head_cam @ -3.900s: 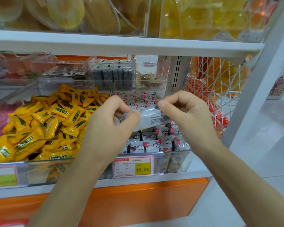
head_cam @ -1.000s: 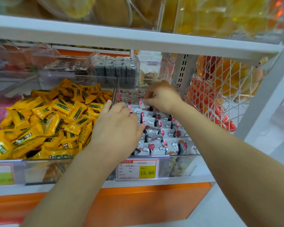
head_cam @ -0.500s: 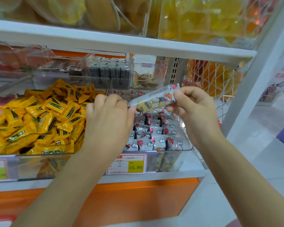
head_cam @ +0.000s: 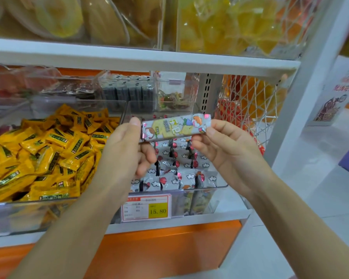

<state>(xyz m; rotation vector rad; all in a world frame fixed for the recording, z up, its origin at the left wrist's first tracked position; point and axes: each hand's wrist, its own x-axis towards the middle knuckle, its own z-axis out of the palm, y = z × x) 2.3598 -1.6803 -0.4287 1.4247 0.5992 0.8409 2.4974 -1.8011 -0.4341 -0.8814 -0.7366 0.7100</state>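
Both hands are up at the shelf holding one snack bar [head_cam: 175, 127] flat between them, printed side facing up. Left hand [head_cam: 127, 150] pinches the left end with fingers clamped on the wrapper, right hand [head_cam: 222, 148] pinches the right end the same way. The bar sits in the air just above the clear bin [head_cam: 220, 187] full of matching grey cloud-print packs [head_cam: 181, 168]. Yellow packets [head_cam: 48, 150] are piled in the bin beside it, and a price tag [head_cam: 146, 208] reads 15.80.

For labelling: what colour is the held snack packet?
Snack packet: silver-grey with a yellow cartoon panel; head view.
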